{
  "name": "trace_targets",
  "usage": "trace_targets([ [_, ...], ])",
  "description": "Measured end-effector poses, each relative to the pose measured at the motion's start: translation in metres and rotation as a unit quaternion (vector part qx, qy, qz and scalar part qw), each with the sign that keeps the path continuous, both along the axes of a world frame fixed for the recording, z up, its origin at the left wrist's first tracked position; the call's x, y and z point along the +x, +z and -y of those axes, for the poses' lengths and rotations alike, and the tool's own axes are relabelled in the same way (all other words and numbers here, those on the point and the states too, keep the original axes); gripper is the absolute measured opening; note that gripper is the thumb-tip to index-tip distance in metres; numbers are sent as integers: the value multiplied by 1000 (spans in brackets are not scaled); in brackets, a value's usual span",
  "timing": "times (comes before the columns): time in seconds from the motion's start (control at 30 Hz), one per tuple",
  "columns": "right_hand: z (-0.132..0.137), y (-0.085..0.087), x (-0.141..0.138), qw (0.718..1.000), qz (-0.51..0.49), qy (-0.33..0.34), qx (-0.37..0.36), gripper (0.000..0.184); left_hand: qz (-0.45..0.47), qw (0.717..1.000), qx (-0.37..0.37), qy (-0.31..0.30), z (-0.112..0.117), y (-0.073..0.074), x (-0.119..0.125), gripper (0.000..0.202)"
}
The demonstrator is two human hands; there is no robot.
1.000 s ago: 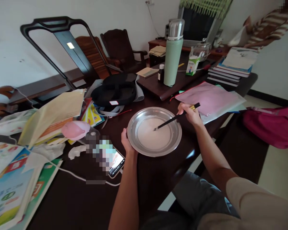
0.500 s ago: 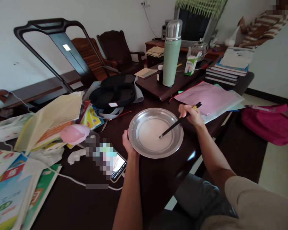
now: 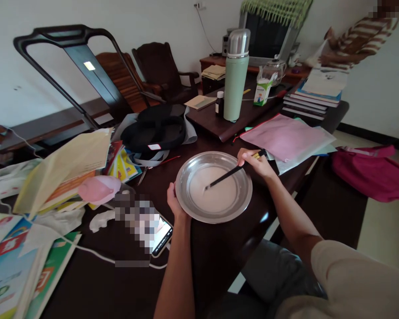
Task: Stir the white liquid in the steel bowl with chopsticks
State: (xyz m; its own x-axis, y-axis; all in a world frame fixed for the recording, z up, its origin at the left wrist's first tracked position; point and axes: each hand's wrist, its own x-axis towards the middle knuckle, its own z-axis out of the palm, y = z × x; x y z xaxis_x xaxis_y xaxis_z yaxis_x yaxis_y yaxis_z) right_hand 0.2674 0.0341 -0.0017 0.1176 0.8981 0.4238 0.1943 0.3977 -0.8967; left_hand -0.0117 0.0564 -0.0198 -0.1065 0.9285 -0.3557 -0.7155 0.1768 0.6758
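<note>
A round metal basin stands on the dark table with a pale, milky liquid in it. My left hand grips the basin by its left side, thumb near the rim and the other fingers hidden beneath. Black chopsticks are held in my right hand above the basin's right rim; their tips dip into the liquid left of its middle. Just left of my left forearm lies a lit phone with a white cable.
Behind the basin stand a green thermos, a small dark bottle and a pink folder. Papers, a pink balloon-like thing and a black case crowd the left. Another person is at the back right.
My right hand and the chopsticks have moved left, so the tips shifted from right of the liquid's middle to its left. The left hand still holds the basin. The person behind leans lower.
</note>
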Motion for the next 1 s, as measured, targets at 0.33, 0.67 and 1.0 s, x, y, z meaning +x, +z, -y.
trace_targets([
  [0.33,2,2,-3,1000,4,15,6,44,-7,1000,-11,19,0,1,1,28],
  [0.67,2,2,-3,1000,-6,15,-8,52,-17,1000,8,1,-2,-4,-1,30],
  [1.0,0,-5,3,999,-30,-25,22,60,-2,1000,-10,11,-5,-5,-1,29],
])
